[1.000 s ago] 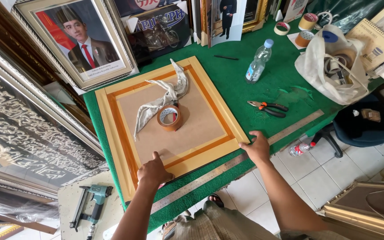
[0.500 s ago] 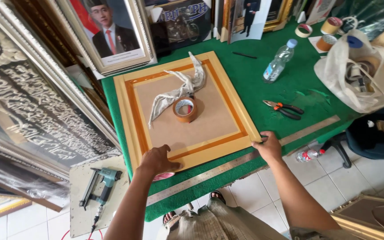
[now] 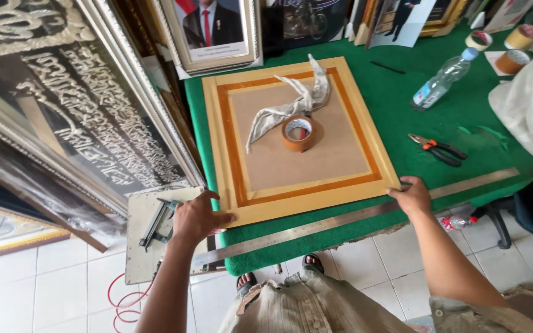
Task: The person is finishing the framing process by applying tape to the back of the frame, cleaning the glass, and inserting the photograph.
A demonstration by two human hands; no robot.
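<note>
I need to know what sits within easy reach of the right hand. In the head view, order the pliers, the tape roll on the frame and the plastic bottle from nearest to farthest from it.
From the right hand, at the frame's near right corner:
1. Pliers, on the green table just beyond the hand, slightly right.
2. Tape roll, to the hand's left, on the frame's backing board.
3. Plastic bottle, lying farther back on the table, beyond the pliers.
The tape roll and the bottle are close; I rank them only loosely.

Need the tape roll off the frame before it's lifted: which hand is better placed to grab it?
Probably the left hand. It grips the frame at its near left corner, a slightly shorter reach to the tape roll than from the right hand at the near right corner.
</note>
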